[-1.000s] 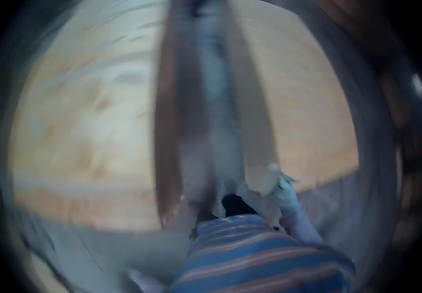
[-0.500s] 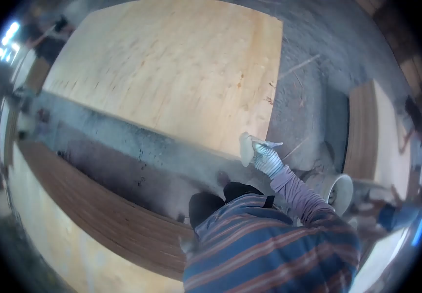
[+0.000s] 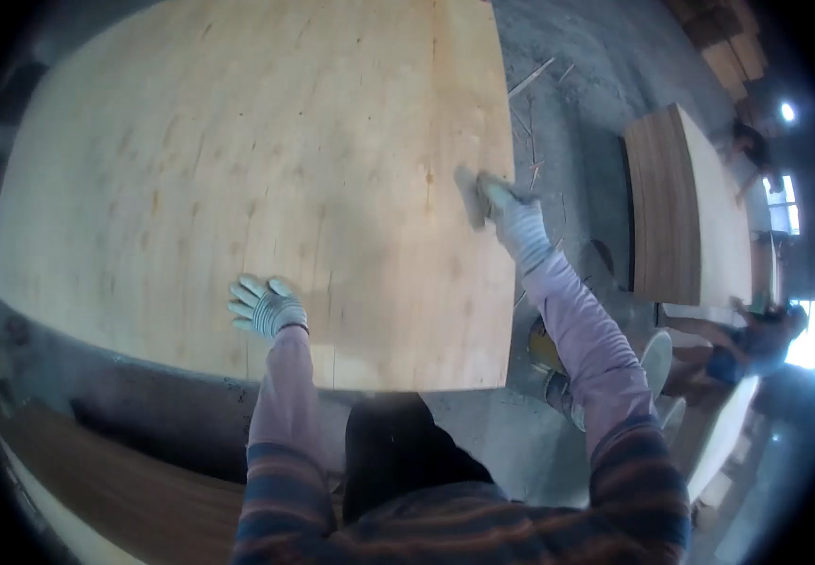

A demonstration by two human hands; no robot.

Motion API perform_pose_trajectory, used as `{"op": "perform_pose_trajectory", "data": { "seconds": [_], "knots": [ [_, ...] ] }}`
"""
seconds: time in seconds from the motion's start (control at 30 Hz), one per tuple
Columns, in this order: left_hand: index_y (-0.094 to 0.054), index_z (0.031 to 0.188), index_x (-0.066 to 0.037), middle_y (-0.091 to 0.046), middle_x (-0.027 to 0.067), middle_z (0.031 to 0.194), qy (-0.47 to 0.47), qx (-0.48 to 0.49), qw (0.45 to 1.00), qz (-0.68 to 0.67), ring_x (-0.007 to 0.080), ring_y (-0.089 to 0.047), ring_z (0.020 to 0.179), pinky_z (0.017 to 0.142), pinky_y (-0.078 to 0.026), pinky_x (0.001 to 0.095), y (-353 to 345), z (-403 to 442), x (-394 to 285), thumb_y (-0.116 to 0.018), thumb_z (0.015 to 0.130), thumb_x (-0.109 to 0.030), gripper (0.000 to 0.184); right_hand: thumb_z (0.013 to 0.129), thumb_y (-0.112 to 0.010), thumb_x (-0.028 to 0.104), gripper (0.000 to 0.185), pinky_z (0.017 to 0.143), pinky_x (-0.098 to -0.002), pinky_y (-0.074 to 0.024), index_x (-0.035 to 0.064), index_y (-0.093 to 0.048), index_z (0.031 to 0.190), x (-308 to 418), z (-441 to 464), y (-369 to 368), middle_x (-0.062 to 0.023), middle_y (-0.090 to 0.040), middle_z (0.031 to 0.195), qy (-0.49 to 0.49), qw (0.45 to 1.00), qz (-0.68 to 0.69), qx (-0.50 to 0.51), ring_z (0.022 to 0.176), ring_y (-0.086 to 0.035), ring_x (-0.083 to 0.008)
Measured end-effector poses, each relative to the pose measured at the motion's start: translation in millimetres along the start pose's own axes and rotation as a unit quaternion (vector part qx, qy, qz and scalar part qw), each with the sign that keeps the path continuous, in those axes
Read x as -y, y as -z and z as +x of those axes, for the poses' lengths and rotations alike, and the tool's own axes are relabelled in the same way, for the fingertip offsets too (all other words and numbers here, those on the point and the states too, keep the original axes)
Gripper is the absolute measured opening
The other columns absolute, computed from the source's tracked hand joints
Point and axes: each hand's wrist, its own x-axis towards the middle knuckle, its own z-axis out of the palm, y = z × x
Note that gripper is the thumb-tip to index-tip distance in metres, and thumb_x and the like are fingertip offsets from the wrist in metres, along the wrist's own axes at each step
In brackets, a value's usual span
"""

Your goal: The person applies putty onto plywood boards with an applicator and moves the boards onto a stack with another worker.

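Observation:
A large pale wooden sheet [image 3: 238,169] fills the middle and left of the view. Near its front edge my left hand [image 3: 269,305], in a white striped glove, rests on the wood with the fingers spread. My right hand [image 3: 513,213], gloved too, is closed round the handle of a scraper-like tool [image 3: 471,196]. That tool lies over the sheet close to its right edge; its blade is blurred.
At the right stands a stack of boards [image 3: 662,207], with people beyond it. Buckets [image 3: 656,362] are by my right arm. Another stack [image 3: 125,480] lies at the lower left. Wood strips [image 3: 531,79] litter the floor.
The view has turned towards the pale sheet. My left hand has come into sight and lies on the wood. My right hand has moved up along the right edge with the tool.

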Motion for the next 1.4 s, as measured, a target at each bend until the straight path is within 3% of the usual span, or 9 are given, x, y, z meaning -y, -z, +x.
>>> {"op": "perform_pose_trajectory", "data": {
  "seconds": [0.13, 0.27, 0.33, 0.57, 0.83, 1.0, 1.13, 1.2, 1.4],
  "knots": [
    [-0.034, 0.146, -0.006, -0.031, 0.0174, 0.153, -0.036, -0.004, 0.999, 0.013, 0.042, -0.027, 0.14, 0.109, -0.024, 0.0592, -1.4, 6.7, -4.7, -0.04, 0.096, -0.042, 0.062, 0.091, -0.062, 0.011, 0.026, 0.08, -0.0359, -0.0528, 0.0007, -0.065, 0.114, -11.9, 121.6, -50.0, -0.0092, -0.068, 0.106, 0.039, 0.952, 0.299, 0.042, 0.094, -0.066, -0.0204],
    [-0.032, 0.146, -0.005, -0.031, 0.0216, 0.151, -0.04, 0.009, 0.999, 0.009, 0.0429, -0.027, 0.139, 0.11, -0.023, 0.0596, -13.1, 9.7, -3.4, -0.04, 0.095, -0.044, 0.064, 0.087, -0.065, 0.009, 0.028, 0.089, -0.0374, -0.0517, -0.0015, -0.065, 0.113, -55.1, 274.3, -31.7, -0.0133, -0.067, 0.112, 0.188, 0.863, -0.467, -0.052, 0.101, -0.065, -0.023],
    [-0.03, 0.148, -0.005, -0.028, 0.0229, 0.152, -0.04, 0.008, 0.999, 0.021, 0.0433, -0.026, 0.14, 0.111, -0.022, 0.0595, -18.9, 7.9, 2.7, -0.037, 0.096, -0.045, 0.066, 0.088, -0.064, 0.007, 0.032, 0.094, -0.0328, -0.0501, -0.0012, -0.063, 0.119, -46.2, 305.7, -50.6, -0.0125, -0.067, 0.114, 0.095, 0.928, -0.354, 0.065, 0.104, -0.064, -0.0231],
    [-0.026, 0.148, -0.004, -0.027, 0.0224, 0.152, -0.028, 0.066, 0.997, 0.035, 0.0444, -0.023, 0.14, 0.111, -0.02, 0.0585, 22.6, -8.5, 3.3, -0.037, 0.096, -0.045, 0.067, 0.093, -0.059, 0.003, 0.033, 0.104, -0.0262, -0.0428, -0.0037, -0.059, 0.125, -100.0, 25.3, -15.2, -0.0121, -0.06, 0.129, 0.084, 0.891, -0.28, 0.347, 0.12, -0.056, -0.0165],
    [-0.034, 0.143, -0.001, -0.031, 0.0206, 0.15, -0.177, -0.045, 0.983, -0.024, 0.0428, -0.024, 0.14, 0.112, -0.016, 0.058, -4.4, -14.7, 23.9, -0.041, 0.092, -0.046, 0.068, 0.087, -0.059, -0.004, 0.038, 0.097, -0.0323, -0.0503, 0.0091, -0.064, 0.122, -194.6, -350.7, -45.0, -0.0074, -0.064, 0.126, 0.193, 0.836, -0.513, 0.027, 0.117, -0.061, -0.0227],
    [-0.045, 0.136, -0.01, -0.042, 0.0196, 0.14, -0.455, -0.009, 0.878, -0.15, 0.0372, -0.032, 0.134, 0.107, -0.023, 0.0542, 5.9, 89.8, 145.4, -0.044, 0.09, -0.045, 0.057, 0.092, -0.06, 0.006, 0.035, 0.091, -0.0347, -0.052, 0.0021, -0.057, 0.127, -182.9, -347.7, -129.6, -0.0125, -0.061, 0.127, -0.031, 0.98, -0.19, -0.054, 0.108, -0.062, -0.021],
    [-0.047, 0.131, -0.012, -0.043, 0.015, 0.135, -0.219, -0.1, 0.97, -0.024, 0.0333, -0.041, 0.123, 0.098, -0.034, 0.0513, -3.8, 152.3, 250.0, -0.044, 0.091, -0.04, 0.05, 0.092, -0.061, 0.014, 0.036, 0.085, -0.0299, -0.0527, 0.0007, -0.059, 0.126, -135.3, -264.9, -162.0, -0.0072, -0.065, 0.12, -0.121, 0.952, 0.279, -0.036, 0.1, -0.064, -0.0149],
    [-0.046, 0.132, -0.011, -0.042, 0.0162, 0.137, -0.229, -0.119, 0.966, -0.027, 0.0356, -0.039, 0.125, 0.099, -0.033, 0.052, -5.6, 153.1, 251.9, -0.046, 0.092, -0.039, 0.049, 0.092, -0.061, 0.014, 0.03, 0.086, -0.0286, -0.0519, 0.0, -0.064, 0.119, -144.2, -205.3, -149.9, -0.0058, -0.069, 0.113, -0.055, 0.961, -0.268, -0.044, 0.098, -0.065, -0.0137],
    [-0.041, 0.136, -0.01, -0.036, 0.0169, 0.143, -0.209, -0.04, 0.977, 0.018, 0.0379, -0.035, 0.129, 0.101, -0.031, 0.0533, 15.3, 118.7, 279.8, -0.046, 0.093, -0.037, 0.052, 0.094, -0.057, 0.006, 0.028, 0.102, -0.0281, -0.0451, -0.0021, -0.063, 0.12, -143.6, -248.5, -160.0, -0.0104, -0.067, 0.119, 0.012, 0.966, -0.152, 0.211, 0.113, -0.061, -0.0199]
  ]
}}
